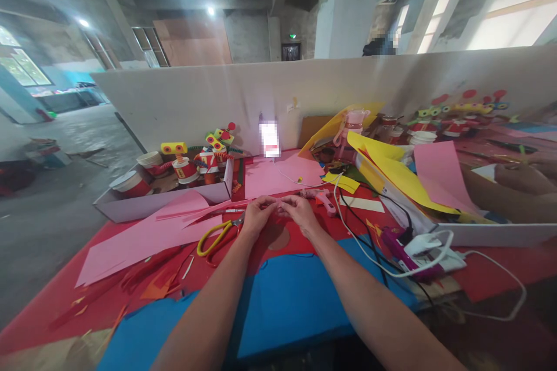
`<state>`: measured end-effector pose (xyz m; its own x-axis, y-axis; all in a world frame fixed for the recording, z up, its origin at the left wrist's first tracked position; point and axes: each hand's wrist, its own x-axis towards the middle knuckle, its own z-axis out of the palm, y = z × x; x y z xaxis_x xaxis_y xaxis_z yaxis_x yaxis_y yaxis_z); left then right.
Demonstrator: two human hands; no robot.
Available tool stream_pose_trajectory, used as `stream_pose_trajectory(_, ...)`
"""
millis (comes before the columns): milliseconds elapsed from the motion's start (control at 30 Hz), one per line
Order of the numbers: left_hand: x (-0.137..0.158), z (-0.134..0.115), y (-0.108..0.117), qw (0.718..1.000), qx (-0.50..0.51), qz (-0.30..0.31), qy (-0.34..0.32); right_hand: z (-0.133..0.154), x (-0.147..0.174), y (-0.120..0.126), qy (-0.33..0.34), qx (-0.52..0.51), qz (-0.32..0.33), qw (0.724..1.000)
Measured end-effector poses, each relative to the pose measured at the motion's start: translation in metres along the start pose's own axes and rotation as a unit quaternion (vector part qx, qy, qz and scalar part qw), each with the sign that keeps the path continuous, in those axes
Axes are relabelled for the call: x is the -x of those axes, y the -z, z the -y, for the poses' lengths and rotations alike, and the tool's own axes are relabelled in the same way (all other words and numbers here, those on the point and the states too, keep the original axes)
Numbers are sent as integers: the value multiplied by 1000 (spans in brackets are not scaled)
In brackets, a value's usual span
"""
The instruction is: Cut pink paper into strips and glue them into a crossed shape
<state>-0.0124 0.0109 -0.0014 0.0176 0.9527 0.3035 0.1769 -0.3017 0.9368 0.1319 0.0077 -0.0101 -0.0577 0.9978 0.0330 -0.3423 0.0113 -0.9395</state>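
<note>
My left hand (pixel 259 214) and my right hand (pixel 299 213) meet above the middle of the red-covered table, fingertips pinched close together. A narrow pink paper strip (pixel 224 205) runs leftward from my left fingers, and a bit of pink shows between both hands. The exact fold or join there is too small to make out. Just left of my left hand lie scissors (pixel 214 239) with yellow handles. Beyond my right hand rests a pink glue gun (pixel 322 200). A round brownish disc (pixel 278 238) lies below my hands, near the blue sheet (pixel 296 295).
Pink sheets (pixel 126 243) spread at left before a box (pixel 174 202) of paper-cup figures. A lit phone (pixel 270 139) stands at the back. Cables and a purple power strip (pixel 407 255) lie right, beside a box (pixel 491 234) with yellow paper. A co-worker's hand (pixel 528 177) is far right.
</note>
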Motion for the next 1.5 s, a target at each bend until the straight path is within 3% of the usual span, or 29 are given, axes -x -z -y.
stream_pose_trajectory(400,2,-2,1,984,-117,16,-136,5,0,4,-29,-18,19,999)
stream_pose_trajectory(633,3,-6,4,947,-214,49,-236,10,3,4,-41,-55,25,997)
stream_pose_trajectory(767,4,-6,5,933,-238,61,-262,10,2,6,-52,-80,28,995)
stream_pose_trajectory(967,6,-8,5,941,-224,63,-246,9,2,8,-45,-85,48,994)
stream_pose_trajectory(1233,3,-8,5,987,-117,3,-106,9,0,7,-28,-72,24,997)
stream_pose_trajectory(1500,5,-12,0,992,-94,47,-69,6,0,3,29,-19,-4,999)
